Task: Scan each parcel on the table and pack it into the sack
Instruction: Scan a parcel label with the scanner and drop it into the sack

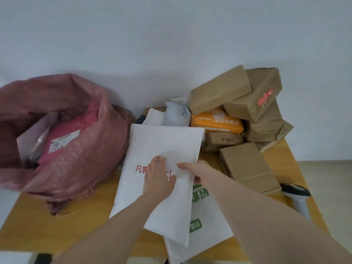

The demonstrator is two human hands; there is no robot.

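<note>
A white mailer parcel with red lettering (162,147) lies in the middle of the wooden table (57,229). My left hand (158,176) rests flat on it over the lettering. My right hand (196,169) holds the parcel's right edge, thumb on top and fingers hidden under it. Beneath it lies another white bag with green print (203,220). The pink woven sack (76,149) stands open at the left, with a pink parcel (62,138) and a grey one inside. A grey-and-black hand scanner (297,197) lies at the table's right edge.
A pile of brown cardboard boxes (247,164), an orange packet (217,122) and pale mailers (177,115) fills the back right against the white wall. The table's right edge drops to the floor beside the scanner.
</note>
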